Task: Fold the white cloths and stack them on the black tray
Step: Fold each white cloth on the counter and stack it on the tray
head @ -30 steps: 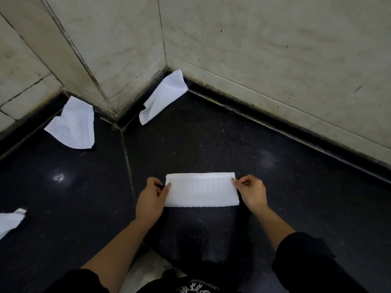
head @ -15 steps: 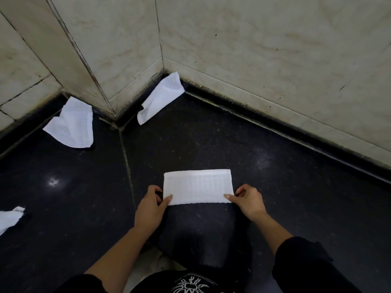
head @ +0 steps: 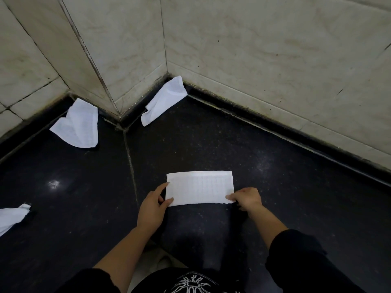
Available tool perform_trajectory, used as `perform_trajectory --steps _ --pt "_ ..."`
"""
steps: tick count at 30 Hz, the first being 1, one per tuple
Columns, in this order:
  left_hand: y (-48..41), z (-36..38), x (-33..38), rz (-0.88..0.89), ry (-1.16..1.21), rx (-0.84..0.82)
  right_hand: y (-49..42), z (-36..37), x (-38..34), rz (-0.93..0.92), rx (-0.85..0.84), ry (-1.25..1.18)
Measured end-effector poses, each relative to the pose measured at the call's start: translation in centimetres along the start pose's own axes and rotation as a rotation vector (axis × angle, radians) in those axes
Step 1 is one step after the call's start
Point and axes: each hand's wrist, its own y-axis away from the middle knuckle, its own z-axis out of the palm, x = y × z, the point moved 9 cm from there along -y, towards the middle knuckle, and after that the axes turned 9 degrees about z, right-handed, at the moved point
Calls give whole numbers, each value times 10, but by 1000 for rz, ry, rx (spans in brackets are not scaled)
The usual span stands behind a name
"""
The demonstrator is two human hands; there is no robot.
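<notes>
A white cloth [head: 200, 188], folded into a flat rectangle, lies on the black surface [head: 211, 144] in front of me. My left hand [head: 152, 205] pinches its near left corner between thumb and fingers. My right hand [head: 246, 198] pinches its near right corner. Three more white cloths lie loose and crumpled: one [head: 77, 126] at the far left by the wall, one [head: 164, 101] in the wall corner, one [head: 11, 216] at the left edge of view. I cannot make out a tray separate from the black surface.
Beige marble walls [head: 254, 49] close the black surface at the back and right, meeting in a corner. A pale seam [head: 131, 163] runs down the surface left of the folded cloth. My dark sleeves and shirt fill the bottom of the view.
Both hands have slid from the cloth's upper side edges down to its near corners. The cloth stays flat in about the same place.
</notes>
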Motion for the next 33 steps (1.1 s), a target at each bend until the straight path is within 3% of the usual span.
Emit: perform_trajectory --steps 4,8,12,18,22,26,33 --pt "-3 2 -4 -12 -11 -30 1 1 -6 -10 -29 -135" --pt "-5 3 -5 -11 -10 -43 7 8 -10 62 -160 -386" --pt "-5 2 -4 3 10 -45 15 -2 -33 -89 -40 -290" --pt "-6 0 -9 -55 60 -28 48 40 -77 -269 -247 -28" --pt "-4 -2 -9 -80 53 9 63 80 -94 -349 -267 126" --pt "-5 -1 -13 -92 101 14 67 112 -99 -359 -244 254" --pt "-7 -2 -17 -86 139 19 67 145 -95 -273 -273 227"
